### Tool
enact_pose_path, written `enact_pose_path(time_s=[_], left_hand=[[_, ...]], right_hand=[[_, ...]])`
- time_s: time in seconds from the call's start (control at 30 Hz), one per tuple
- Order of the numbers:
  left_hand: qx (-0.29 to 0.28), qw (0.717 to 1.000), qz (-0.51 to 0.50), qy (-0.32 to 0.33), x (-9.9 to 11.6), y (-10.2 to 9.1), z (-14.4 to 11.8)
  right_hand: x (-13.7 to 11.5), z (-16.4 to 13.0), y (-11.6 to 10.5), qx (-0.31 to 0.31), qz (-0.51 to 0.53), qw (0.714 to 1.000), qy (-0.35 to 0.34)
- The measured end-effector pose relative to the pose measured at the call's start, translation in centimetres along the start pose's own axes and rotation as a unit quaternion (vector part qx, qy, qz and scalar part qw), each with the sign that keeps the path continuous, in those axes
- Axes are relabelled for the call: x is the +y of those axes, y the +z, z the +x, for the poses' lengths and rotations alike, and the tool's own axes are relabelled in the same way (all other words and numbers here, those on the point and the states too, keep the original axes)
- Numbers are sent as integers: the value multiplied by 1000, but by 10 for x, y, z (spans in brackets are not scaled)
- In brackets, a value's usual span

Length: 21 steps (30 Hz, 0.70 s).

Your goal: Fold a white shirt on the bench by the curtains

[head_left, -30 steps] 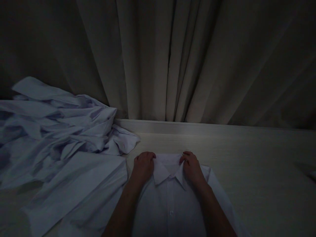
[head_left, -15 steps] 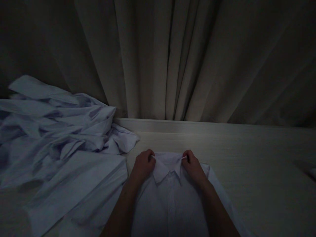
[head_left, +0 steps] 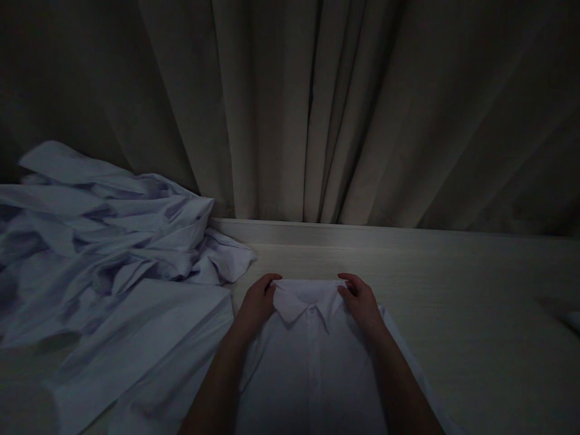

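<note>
A white button-up shirt [head_left: 312, 368] lies front side up on the pale surface, its collar [head_left: 292, 305] toward the curtain. At the collar's left end, my left hand [head_left: 259, 300] is closed, with thumb and fingers pinching the fabric edge. My right hand [head_left: 361, 300] grips the collar's right end between thumb and forefinger. Between the two hands the collar's top edge runs nearly straight. My forearms cover parts of the shirt's sides, and its lower part runs out of view.
A rumpled heap of white garments [head_left: 136, 235] fills the left side, reaching close to my left forearm. Behind stands a grey-brown curtain [head_left: 272, 121] above a pale ledge [head_left: 290, 232]. At the far right edge a small dark-and-light thing [head_left: 574, 318] is only partly visible.
My hands have moved slightly apart, and the collar between them is now wider and flatter, its points folded down. The garment heap is unchanged.
</note>
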State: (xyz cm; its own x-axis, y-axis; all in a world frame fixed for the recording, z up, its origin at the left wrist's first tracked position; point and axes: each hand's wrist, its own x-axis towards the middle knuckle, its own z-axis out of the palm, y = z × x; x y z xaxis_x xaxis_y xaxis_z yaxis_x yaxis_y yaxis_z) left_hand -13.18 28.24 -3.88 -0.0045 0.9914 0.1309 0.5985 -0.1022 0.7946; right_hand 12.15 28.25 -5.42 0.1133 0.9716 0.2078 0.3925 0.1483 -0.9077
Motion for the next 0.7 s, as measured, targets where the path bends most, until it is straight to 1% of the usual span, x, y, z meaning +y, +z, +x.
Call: enact_pose_path(time_s=[0.13,0.23,0.27,0.33,0.4,0.43,0.47,0.5,0.57,0.63,0.67,0.7], left_hand=[[1,1000,-5,-3,2,-5,1],[1,1000,-1,-4,2,-7,2],[8,1000,18,1,4,-7,2],[30,997,72,15,12,-4,0],[56,989,128,44,30,-1,-6],[63,986,139,67,42,1,-11],[58,984,140,91,54,3,-16],[42,983,132,118,66,5,-21],[-23,982,120,146,83,9,-28],[-84,977,140,137,87,12,-31],[-98,974,159,127,84,12,-31],[-100,972,175,118,79,11,-30]], right_hand=[[-8,1,-3,4,57,998,34],[-8,0,-3,-3,60,997,41],[-7,-1,-1,4,42,998,37],[-6,-5,3,30,-31,999,5],[-6,-8,9,56,-114,991,-48],[-7,-9,10,61,-143,985,-73],[-9,-10,11,60,-160,981,-92],[-10,-10,11,52,-170,979,-102],[-14,-10,8,13,-179,978,-105],[-17,-11,3,-56,-181,977,-97],[-17,-11,1,-91,-181,975,-91],[-17,-12,-1,-119,-183,972,-84]])
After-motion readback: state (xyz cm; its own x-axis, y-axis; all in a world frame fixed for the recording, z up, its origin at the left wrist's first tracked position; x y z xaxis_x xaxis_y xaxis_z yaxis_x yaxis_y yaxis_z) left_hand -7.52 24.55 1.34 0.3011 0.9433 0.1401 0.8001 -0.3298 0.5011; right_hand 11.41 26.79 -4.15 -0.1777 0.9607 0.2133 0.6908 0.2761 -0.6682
